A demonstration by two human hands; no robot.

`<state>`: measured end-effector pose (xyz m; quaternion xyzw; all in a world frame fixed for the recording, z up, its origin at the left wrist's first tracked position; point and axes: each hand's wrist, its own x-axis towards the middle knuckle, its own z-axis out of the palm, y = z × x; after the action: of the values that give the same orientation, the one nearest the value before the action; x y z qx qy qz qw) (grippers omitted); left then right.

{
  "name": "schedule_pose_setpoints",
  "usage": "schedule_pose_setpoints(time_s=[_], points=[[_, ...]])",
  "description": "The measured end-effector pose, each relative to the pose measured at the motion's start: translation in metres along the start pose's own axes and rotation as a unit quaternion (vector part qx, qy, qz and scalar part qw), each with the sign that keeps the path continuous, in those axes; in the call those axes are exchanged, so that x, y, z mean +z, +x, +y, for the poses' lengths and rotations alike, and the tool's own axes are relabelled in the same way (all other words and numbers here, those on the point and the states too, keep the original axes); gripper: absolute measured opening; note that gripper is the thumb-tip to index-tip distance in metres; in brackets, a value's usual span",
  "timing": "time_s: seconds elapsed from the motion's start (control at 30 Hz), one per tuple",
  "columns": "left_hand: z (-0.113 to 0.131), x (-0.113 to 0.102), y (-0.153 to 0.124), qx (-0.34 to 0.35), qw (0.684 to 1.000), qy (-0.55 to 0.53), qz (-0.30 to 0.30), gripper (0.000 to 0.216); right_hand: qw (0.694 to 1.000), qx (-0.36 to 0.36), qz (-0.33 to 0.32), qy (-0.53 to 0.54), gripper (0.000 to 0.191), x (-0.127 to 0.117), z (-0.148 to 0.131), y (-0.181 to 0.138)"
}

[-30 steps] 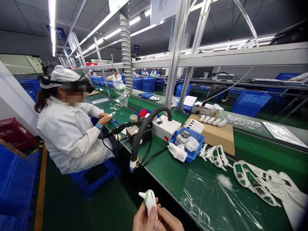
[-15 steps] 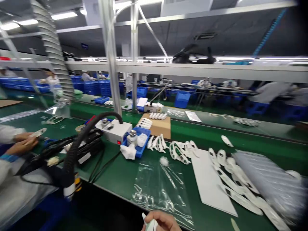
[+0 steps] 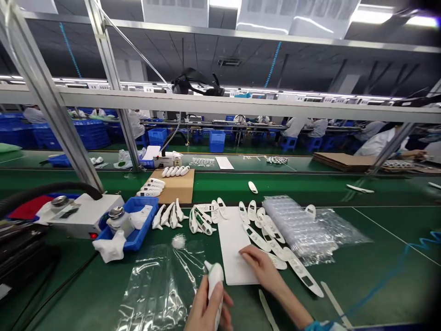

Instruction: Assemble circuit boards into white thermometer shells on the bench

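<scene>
My left hand (image 3: 206, 308) is wrapped round a white ear thermometer (image 3: 216, 278), whose pointed tip aims up and away from me. Over the white sheet (image 3: 234, 239) is my right hand (image 3: 263, 271), its thumb and fingers drawn together; whatever may be between them is too small to see. Just beyond that hand lie several long white shell pieces (image 3: 272, 234) with cut-out windows. More housings with green boards (image 3: 201, 220) sit at the sheet's far left, beside a row of white pointed parts (image 3: 168, 215).
A clear plastic bag (image 3: 155, 285) lies at front left, with a cotton tuft (image 3: 178, 241) at its far end. Further left are a blue tray (image 3: 139, 230) with a metal-capped bottle and a white box (image 3: 86, 214). Bubble wrap (image 3: 292, 225) lies right; a metal post (image 3: 58, 101) rises left.
The view has swung to the right. My right hand has come into view over the white sheet, and the held thermometer shows more fully. The co-worker at left has left the view.
</scene>
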<state>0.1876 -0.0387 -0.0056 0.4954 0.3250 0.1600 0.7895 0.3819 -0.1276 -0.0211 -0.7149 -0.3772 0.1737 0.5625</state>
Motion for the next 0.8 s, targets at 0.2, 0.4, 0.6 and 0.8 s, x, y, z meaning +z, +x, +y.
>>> schedule_pose_setpoints(time_s=[0.2, 0.4, 0.6, 0.8], points=[[0.012, 0.031, 0.05, 0.047, 0.999, -0.009, -0.009, 0.052, 0.991, -0.053, 0.08, -0.089, 0.025, -0.04, 0.036, 0.021], [-0.01, 0.037, 0.081, 0.061, 0.996, 0.064, 0.014, 0.048, 0.985, -0.038, -0.057, -0.158, 0.017, -0.022, 0.025, 0.025], [-0.014, 0.028, 0.081, 0.055, 0.996, 0.067, 0.007, 0.046, 0.981, -0.019, -0.081, -0.178, 0.014, -0.023, 0.021, 0.028], [-0.016, 0.028, 0.081, 0.034, 0.999, 0.033, 0.009, 0.045, 0.964, -0.014, -0.101, -0.247, 0.012, -0.019, 0.022, 0.033]])
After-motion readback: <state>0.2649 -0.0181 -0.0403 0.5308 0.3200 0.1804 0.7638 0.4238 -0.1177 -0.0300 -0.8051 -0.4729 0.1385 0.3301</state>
